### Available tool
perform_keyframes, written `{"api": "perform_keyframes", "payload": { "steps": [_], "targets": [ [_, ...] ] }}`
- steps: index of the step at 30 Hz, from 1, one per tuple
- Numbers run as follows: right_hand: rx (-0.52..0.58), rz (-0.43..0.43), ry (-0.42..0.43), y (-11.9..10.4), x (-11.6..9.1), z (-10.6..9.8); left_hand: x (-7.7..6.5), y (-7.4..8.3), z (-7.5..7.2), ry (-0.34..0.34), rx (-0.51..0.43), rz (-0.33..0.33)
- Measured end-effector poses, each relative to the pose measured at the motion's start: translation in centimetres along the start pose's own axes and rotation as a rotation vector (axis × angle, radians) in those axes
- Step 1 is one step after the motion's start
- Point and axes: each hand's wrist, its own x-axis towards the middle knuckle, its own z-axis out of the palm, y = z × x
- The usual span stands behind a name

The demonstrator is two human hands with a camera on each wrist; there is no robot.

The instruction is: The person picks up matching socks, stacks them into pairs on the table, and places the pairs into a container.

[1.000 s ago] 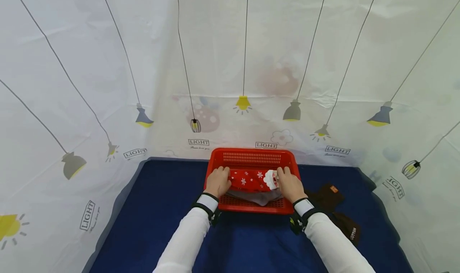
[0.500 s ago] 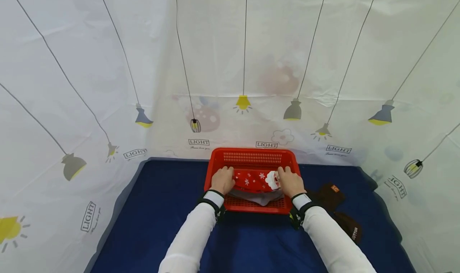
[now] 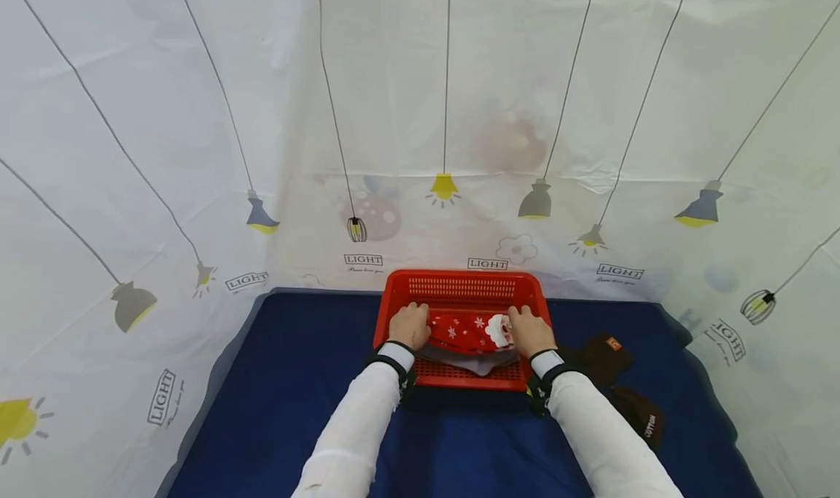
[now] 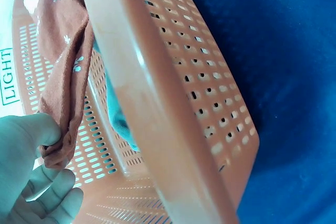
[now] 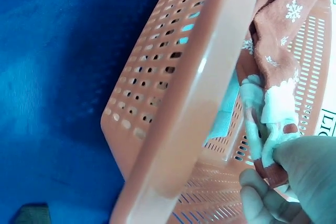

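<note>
A pair of red socks (image 3: 462, 332) with white snowflakes and a Santa face stretches between my hands, over the red plastic basket (image 3: 469, 383). My left hand (image 3: 410, 327) pinches the plain red end; in the left wrist view, thumb and fingers close on the folded fabric (image 4: 62, 148). At the Santa end, my right hand (image 3: 531, 332) pinches the tips of both layers, which the right wrist view shows lying side by side (image 5: 273, 103). Beneath them in the basket lies a grey sock (image 3: 483, 364), partly covered by the red pair.
Two dark brown pieces of knitwear lie right of the basket: one with an orange tag (image 3: 604, 359), the other (image 3: 636, 414) lettered "COTTON" and partly behind the right sleeve. A dark blue cloth (image 3: 308, 381) covers the table. A white lamp-printed sheet (image 3: 420, 119) hangs behind.
My left hand has shifted a little to the right, closer to my right hand, and the red socks span a shorter width. Both hands keep their grip.
</note>
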Motion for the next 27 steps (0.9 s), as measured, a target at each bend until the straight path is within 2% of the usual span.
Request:
{"api": "perform_keyframes", "payload": {
  "steps": [7,13,17,27],
  "targets": [
    [0.036,0.023,0.010,0.0,0.7,0.1,0.4,0.1,0.2,0.022,0.005,-0.006],
    [0.122,0.055,0.032,-0.1,0.5,0.7,0.5,0.2,0.3,0.023,0.029,-0.028],
    [0.137,0.066,0.031,0.0,0.3,1.4,0.4,0.2,0.7,0.020,0.037,-0.038],
    [0.179,0.107,-0.064,0.1,0.1,1.6,0.2,0.0,1.5,-0.031,0.018,-0.087]
  ]
}}
